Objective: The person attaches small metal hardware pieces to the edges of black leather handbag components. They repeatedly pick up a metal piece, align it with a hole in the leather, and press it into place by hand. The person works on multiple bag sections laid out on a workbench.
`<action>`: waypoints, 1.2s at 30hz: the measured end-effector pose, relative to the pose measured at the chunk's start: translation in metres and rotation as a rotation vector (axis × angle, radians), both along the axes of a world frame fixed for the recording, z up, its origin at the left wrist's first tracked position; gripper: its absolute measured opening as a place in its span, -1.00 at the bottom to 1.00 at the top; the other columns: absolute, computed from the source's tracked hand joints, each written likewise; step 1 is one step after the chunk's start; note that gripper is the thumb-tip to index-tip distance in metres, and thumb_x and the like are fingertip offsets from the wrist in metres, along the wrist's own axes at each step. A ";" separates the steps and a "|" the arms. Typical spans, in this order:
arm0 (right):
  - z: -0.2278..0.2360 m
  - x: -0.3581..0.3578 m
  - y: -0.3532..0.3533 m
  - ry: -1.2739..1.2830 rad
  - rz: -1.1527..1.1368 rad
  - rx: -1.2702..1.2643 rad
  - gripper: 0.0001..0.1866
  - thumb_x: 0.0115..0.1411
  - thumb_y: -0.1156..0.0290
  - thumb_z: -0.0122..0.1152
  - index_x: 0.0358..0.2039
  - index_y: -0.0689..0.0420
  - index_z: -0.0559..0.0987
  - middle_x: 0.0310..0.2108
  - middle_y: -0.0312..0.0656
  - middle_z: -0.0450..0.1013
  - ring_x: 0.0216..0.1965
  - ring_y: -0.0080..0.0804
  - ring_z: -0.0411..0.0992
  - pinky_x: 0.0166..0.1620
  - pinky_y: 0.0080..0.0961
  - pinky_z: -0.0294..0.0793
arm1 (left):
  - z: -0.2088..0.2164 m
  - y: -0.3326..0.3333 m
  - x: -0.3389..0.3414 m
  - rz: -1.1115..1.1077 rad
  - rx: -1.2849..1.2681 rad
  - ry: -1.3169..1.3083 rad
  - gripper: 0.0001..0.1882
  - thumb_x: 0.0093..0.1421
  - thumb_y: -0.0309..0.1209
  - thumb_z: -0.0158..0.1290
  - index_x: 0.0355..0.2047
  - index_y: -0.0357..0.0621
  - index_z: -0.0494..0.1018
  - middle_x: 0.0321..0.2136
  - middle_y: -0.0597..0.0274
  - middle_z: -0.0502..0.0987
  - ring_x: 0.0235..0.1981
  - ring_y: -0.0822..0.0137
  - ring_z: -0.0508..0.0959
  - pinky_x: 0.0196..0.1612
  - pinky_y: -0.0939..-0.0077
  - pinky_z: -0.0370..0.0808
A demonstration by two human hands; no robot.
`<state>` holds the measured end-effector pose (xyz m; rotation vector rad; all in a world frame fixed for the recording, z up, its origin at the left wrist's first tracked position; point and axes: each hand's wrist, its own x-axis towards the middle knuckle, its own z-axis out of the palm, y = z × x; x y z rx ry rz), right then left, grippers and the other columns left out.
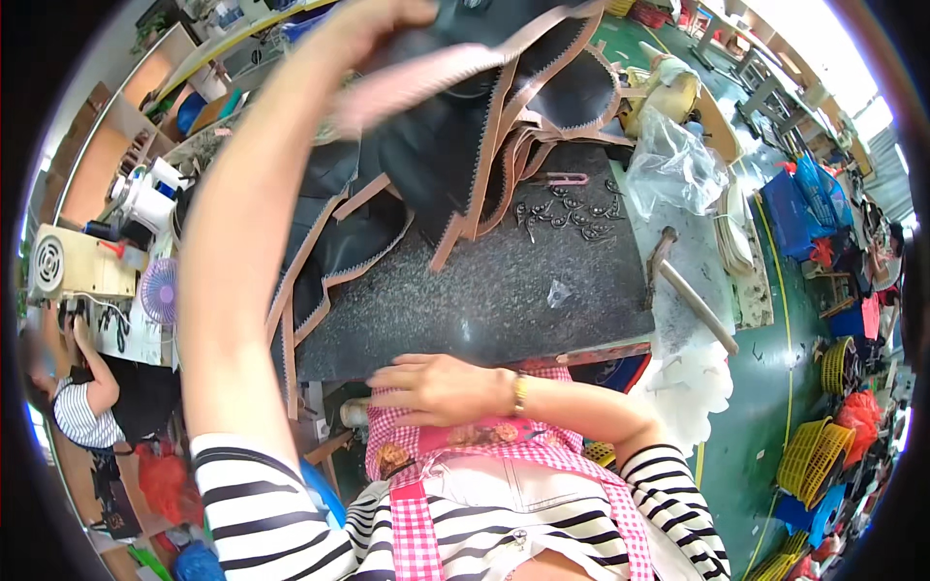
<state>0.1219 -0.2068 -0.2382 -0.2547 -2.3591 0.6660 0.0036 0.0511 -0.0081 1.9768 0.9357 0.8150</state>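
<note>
My left hand (pixel 383 24) reaches far forward at the top of the view, its fingers closed at the edge of a black leather piece (pixel 426 145) with saw-toothed tan edging. The hand and the strip of edging beside it are blurred by motion. More black edged pieces (pixel 363 232) lie under and left of it, and a stack of similar pieces (pixel 572 97) lies to the right. Near my waist, my right hand (pixel 436 387) rests against the pink checked apron (pixel 412 523), fingers stretched out and holding nothing. The dark work slab (pixel 455 315) lies just beyond it.
On the slab's right lie several small dark metal fittings (pixel 581 213), pink-handled snips (pixel 567 179) and a plastic scrap (pixel 559 293). A wooden-handled hammer (pixel 697 305) and clear bag (pixel 673 165) sit further right. At left, another person (pixel 107 402) works beside a purple fan (pixel 160 290).
</note>
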 end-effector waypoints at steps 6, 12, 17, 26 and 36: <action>0.008 0.120 0.090 -0.079 -1.044 -0.021 -0.87 0.12 0.42 0.18 -0.37 0.20 0.58 -0.35 -0.05 0.44 -0.29 -0.08 0.42 -0.19 -0.24 0.46 | -0.086 0.055 0.028 0.329 -0.422 -0.380 -0.60 0.13 -0.36 0.26 -0.03 -0.15 0.48 -0.19 0.19 0.58 -0.15 0.31 0.55 -0.12 0.40 0.51; 0.003 0.123 0.148 -0.372 -1.250 -0.041 -0.71 -0.11 0.33 0.43 -0.42 0.23 0.60 -0.20 -0.04 0.39 -0.10 -0.08 0.35 -0.05 -0.22 0.38 | -0.066 -0.015 0.001 0.450 0.496 -0.012 -0.70 0.23 -0.37 0.15 -0.09 -0.27 0.47 -0.26 0.16 0.61 -0.31 0.36 0.59 -0.22 0.50 0.51; 0.014 0.152 0.136 -0.274 -1.103 -0.042 -0.87 -0.05 0.45 0.35 -0.44 0.13 0.60 -0.34 -0.13 0.49 -0.17 -0.11 0.41 -0.08 -0.26 0.39 | -0.119 -0.159 -0.006 0.385 0.098 -0.056 -0.80 0.27 -0.45 0.11 -0.12 -0.22 0.48 -0.27 0.28 0.56 -0.25 0.51 0.55 -0.14 0.60 0.49; 0.030 0.131 0.069 0.239 -1.018 -0.681 -0.86 0.08 0.52 0.36 -0.35 0.20 0.58 -0.48 -0.28 0.55 -0.46 -0.57 0.51 -0.36 -0.62 0.47 | -0.209 -0.191 0.065 0.205 -0.515 -0.419 -0.75 0.20 -0.47 0.19 -0.13 -0.32 0.52 -0.33 0.20 0.62 -0.31 0.45 0.62 -0.20 0.59 0.56; 0.031 0.105 0.036 0.586 -0.665 -1.135 -0.80 0.20 0.46 0.30 -0.21 0.29 0.57 -0.41 -0.33 0.53 -0.43 -0.70 0.46 -0.34 -0.73 0.48 | -0.210 -0.217 0.043 0.209 -0.727 -0.617 -0.83 0.25 -0.42 0.16 -0.24 -0.29 0.54 -0.40 0.25 0.61 -0.38 0.52 0.58 -0.28 0.64 0.54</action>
